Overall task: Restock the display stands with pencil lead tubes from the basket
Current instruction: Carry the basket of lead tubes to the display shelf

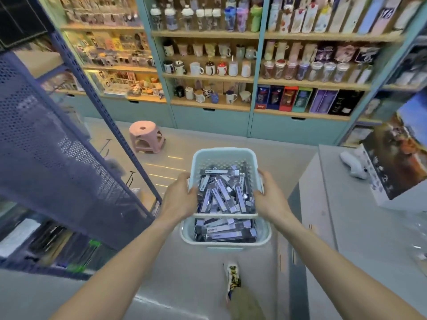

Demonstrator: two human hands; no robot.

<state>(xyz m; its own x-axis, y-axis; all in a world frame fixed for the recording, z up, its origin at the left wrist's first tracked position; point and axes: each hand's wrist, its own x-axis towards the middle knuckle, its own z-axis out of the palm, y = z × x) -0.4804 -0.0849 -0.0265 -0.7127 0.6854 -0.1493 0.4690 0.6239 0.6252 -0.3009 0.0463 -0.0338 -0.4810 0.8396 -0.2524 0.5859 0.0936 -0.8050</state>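
Note:
A pale blue plastic basket [225, 155] is held in the air in front of me, above the floor. It is filled with several packs of pencil lead tubes [221, 199] in purple-and-white wrappers. My left hand [180, 199] grips the basket's left rim, thumb over the edge. My right hand [270, 197] grips the right rim the same way. A thin handle bar crosses the basket between my wrists. A blue perforated metal display stand [57, 169] rises at the left, with dark stationery on its low shelf.
A pink plastic stool [146, 138] stands on the floor ahead left. Teal-framed shelves of mugs and bottles [208, 68] line the back wall. A grey counter [360, 218] runs along the right. My foot [233, 278] shows below the basket.

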